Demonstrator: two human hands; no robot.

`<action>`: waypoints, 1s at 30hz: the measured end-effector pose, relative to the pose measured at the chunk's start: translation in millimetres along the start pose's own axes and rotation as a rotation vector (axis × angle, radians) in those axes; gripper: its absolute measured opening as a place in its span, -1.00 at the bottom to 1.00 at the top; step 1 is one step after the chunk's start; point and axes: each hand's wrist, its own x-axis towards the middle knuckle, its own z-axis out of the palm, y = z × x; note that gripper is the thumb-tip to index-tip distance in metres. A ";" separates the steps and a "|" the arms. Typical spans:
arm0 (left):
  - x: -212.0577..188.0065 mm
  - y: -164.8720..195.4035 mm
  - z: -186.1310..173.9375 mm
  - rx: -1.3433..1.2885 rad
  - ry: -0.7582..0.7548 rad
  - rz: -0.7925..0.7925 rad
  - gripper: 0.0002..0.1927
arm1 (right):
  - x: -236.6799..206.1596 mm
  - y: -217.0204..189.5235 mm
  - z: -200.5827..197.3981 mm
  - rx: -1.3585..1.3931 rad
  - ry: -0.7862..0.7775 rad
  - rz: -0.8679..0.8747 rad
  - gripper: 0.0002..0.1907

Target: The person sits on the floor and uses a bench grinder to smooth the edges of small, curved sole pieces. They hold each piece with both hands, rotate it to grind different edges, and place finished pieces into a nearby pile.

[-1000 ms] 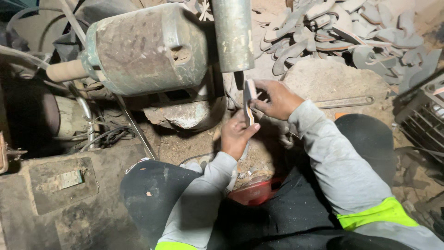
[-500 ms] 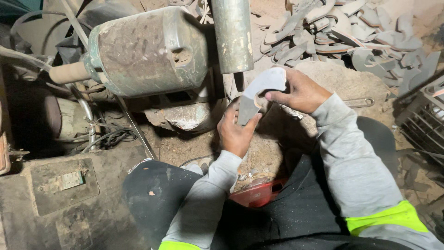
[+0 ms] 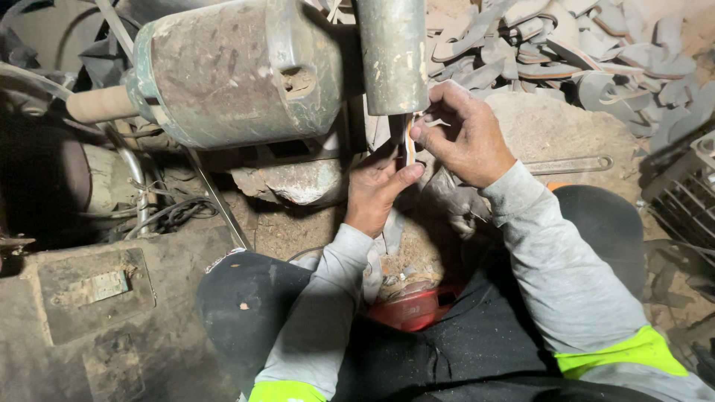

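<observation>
Hands meet under the grey cylinder (image 3: 392, 56) of a dusty green machine (image 3: 234, 71). Right hand (image 3: 465, 134) and left hand (image 3: 376, 190) both pinch a thin, flat strip (image 3: 408, 145), pale with an orange edge, held upright, edge-on. Similar curved cutouts (image 3: 566, 52) lie piled behind.

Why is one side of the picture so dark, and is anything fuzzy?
In the head view, light falls on the left hand, right hand and the green motor housing; the left edge by the cables sinks into shadow; the thin blade between the hands looks slightly soft; no strong glare.
</observation>
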 end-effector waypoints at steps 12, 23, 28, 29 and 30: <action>-2.3 -15.0 -12.2 0.075 0.081 -0.126 -0.45 | -1.5 18.4 9.1 0.145 -0.039 0.040 -0.70; -43.9 -3.0 7.1 1.158 0.311 0.118 -0.29 | -14.5 32.8 -19.8 0.036 -0.626 0.215 -0.63; -54.3 11.0 17.7 1.219 0.218 0.292 -0.29 | -26.4 33.9 -25.0 0.060 -0.611 0.176 -0.63; -55.6 10.2 18.2 1.208 0.225 0.250 -0.30 | -29.6 34.8 -21.7 0.059 -0.574 0.212 -0.63; -55.1 8.7 17.3 1.179 0.200 0.232 -0.28 | -32.2 35.9 -17.6 0.059 -0.538 0.246 -0.62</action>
